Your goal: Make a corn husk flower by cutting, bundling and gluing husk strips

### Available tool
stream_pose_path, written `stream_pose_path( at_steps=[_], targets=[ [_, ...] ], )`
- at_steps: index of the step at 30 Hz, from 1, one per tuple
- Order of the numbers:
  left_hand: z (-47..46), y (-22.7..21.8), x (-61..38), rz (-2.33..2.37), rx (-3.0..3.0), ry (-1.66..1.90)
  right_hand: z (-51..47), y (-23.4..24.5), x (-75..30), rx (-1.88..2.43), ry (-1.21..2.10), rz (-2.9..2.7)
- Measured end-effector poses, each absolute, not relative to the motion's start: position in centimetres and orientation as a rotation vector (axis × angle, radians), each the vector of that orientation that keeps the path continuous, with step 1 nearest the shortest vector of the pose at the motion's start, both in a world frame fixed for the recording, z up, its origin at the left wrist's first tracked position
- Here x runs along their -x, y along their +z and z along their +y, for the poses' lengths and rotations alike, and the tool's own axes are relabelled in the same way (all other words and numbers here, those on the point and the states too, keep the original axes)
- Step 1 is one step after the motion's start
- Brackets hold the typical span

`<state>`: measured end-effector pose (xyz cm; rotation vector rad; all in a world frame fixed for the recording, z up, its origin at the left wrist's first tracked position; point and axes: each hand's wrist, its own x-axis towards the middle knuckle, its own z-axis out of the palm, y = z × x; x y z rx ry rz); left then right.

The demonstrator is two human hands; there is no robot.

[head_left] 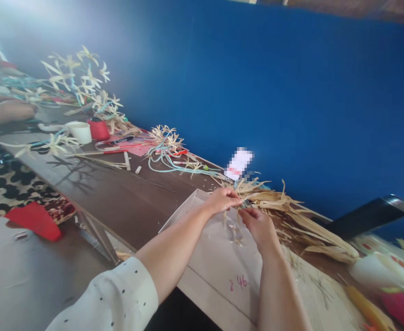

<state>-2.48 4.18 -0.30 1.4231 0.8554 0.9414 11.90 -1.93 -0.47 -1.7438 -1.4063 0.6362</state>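
Over a cardboard box [210, 250], my left hand [222, 201] has its thumb and fingers pinched together, tips close to those of my right hand [258, 225]. The right hand is also pinched. Between the fingertips is a small pale strip of dried husk [238, 212]; its exact shape is hard to make out. Thin pale bits [236, 236] show just below the hands, over the box. A pile of dried corn husks [274, 202] lies right behind and beside my right hand.
Husk flowers [89, 80] on blue-green stems stand along the brown table [133, 188]. A white tape roll [81, 132] sits beside a red thread spool [98, 129]. A blue wall [257, 82] rises behind. Another person's hand [12, 112] is at far left.
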Motion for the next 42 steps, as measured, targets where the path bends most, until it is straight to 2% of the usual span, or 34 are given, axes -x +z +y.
stream_pose_path(
  at_steps=[7,13,17,27,37,42],
  targets=[
    [4.2,-0.2,2.3,0.867,-1.386,0.953,-1.7,-0.9,-12.1,1.642,0.658,-1.279],
    [3.8,0.4,2.5,0.922,-1.374,0.974,-2.0,-0.4,-11.6,1.403,0.873,-1.008],
    [3.7,0.7,2.5,0.922,-1.320,0.959,-2.1,-0.2,-11.5,1.347,0.902,-0.993],
    [4.0,0.4,2.7,0.876,-1.297,0.902,-2.0,-0.6,-11.8,1.573,0.809,-1.315],
    [3.8,-0.2,2.5,0.787,-1.498,0.737,-1.8,-0.5,-11.7,1.351,0.786,-1.039],
    [3.7,-0.4,2.3,0.784,-1.571,0.754,-1.9,-0.3,-11.9,1.472,0.552,-1.169]
  ],
)
